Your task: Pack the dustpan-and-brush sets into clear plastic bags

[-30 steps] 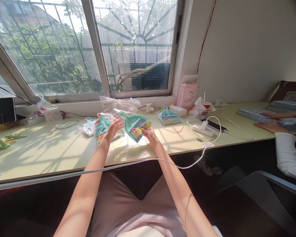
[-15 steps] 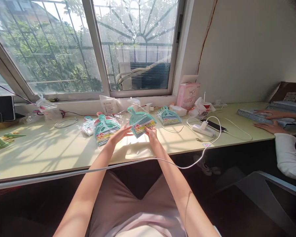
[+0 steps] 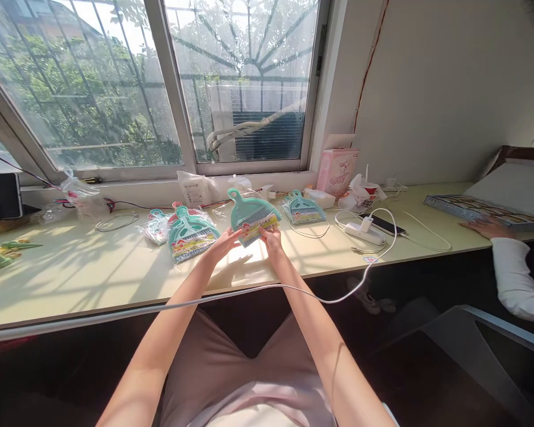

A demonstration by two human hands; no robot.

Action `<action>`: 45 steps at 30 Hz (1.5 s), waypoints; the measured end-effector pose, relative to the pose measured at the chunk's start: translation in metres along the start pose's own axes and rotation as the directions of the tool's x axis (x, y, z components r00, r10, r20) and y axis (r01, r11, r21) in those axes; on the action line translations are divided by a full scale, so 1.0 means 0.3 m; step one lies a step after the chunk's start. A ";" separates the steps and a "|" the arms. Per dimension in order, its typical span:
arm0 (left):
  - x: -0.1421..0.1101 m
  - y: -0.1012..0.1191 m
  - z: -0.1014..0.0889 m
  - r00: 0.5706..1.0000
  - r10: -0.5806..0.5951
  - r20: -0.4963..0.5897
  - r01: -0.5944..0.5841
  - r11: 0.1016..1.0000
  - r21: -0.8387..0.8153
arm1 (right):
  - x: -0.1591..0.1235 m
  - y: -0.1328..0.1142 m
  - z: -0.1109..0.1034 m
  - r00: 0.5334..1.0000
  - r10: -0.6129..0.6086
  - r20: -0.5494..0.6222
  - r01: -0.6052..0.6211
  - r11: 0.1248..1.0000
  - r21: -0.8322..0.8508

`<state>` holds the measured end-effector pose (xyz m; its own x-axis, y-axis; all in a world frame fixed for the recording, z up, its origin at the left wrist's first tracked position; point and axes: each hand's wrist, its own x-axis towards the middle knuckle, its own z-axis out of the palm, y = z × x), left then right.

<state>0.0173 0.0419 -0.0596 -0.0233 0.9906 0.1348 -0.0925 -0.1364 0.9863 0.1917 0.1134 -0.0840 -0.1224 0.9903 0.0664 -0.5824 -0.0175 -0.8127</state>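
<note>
A teal mini dustpan and brush set (image 3: 251,214) with a printed yellow label is held up over the table, its handle loop pointing away from me. My left hand (image 3: 225,244) grips its lower left edge, the fingers partly behind it. On the lower right, my right hand (image 3: 271,238) pinches it, thumb on the label. Just left of my left hand lies a pile of similar dustpan sets (image 3: 191,232) in clear wrap, with a pink handle showing at the back. Another teal dustpan set (image 3: 304,209) lies beyond my right hand.
A white cable (image 3: 267,287) crosses in front of my forearms to a power strip (image 3: 365,233). Beside it lies a phone (image 3: 388,224). A pink box (image 3: 337,172) and plastic bags stand along the window. At right, a co-worker's hand (image 3: 485,226) touches an open flat box (image 3: 480,212).
My left hand has moved in to the dustpan set's lower edge, and the set has tilted slightly. At right, the co-worker's box now stands open with its lid raised.
</note>
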 end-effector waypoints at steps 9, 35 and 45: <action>0.004 -0.039 0.077 0.980 0.124 -0.154 -0.111 0.990 0.091 | -0.006 0.003 -0.012 0.996 -0.054 0.071 0.055 0.998 -0.012; 0.006 0.042 0.052 0.986 0.155 -0.057 -0.148 0.982 0.121 | -0.003 -0.009 -0.040 0.989 0.051 0.141 -0.042 0.997 -0.062; 0.017 0.001 0.087 0.983 0.179 -0.041 -0.176 0.982 0.075 | -0.007 -0.007 -0.051 0.997 0.015 0.082 -0.010 0.998 -0.058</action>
<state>0.0432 0.0472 -0.0562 -0.0801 0.9489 0.3053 -0.0119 -0.3072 0.9516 0.2054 0.1136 -0.0912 -0.1961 0.9753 0.1016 -0.5336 -0.0191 -0.8456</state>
